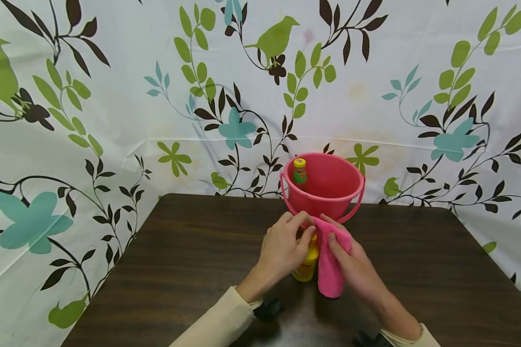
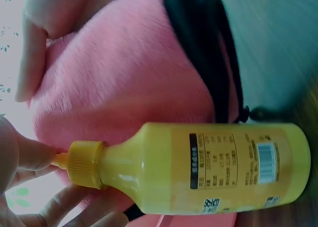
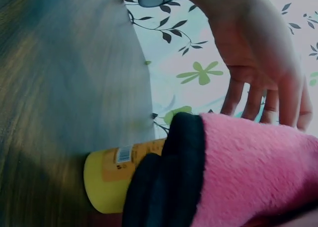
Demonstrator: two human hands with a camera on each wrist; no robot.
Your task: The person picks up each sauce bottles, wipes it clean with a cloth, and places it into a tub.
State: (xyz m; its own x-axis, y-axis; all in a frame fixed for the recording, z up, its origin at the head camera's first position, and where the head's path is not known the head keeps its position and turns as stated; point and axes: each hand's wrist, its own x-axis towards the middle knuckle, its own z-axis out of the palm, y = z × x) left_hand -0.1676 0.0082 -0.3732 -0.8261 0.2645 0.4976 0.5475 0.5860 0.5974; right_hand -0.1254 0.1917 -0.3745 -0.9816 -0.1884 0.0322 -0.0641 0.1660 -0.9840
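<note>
A yellow squeeze bottle with a pointed nozzle cap stands upright on the dark wooden table. My left hand comes over its top; thumb and fingers pinch around the nozzle and cap. My right hand grips a pink plush cloth piece, its thumb lying across the front. The cloth hangs right beside the bottle, and black trim edges its lower end. Whether the left fingertips also touch the cloth, I cannot tell.
Behind the hands, a pink bucket stands near the table's back edge, its handle lowered toward me. Inside it is a small bottle with a yellow cap and green label. A patterned curtain hangs behind the table.
</note>
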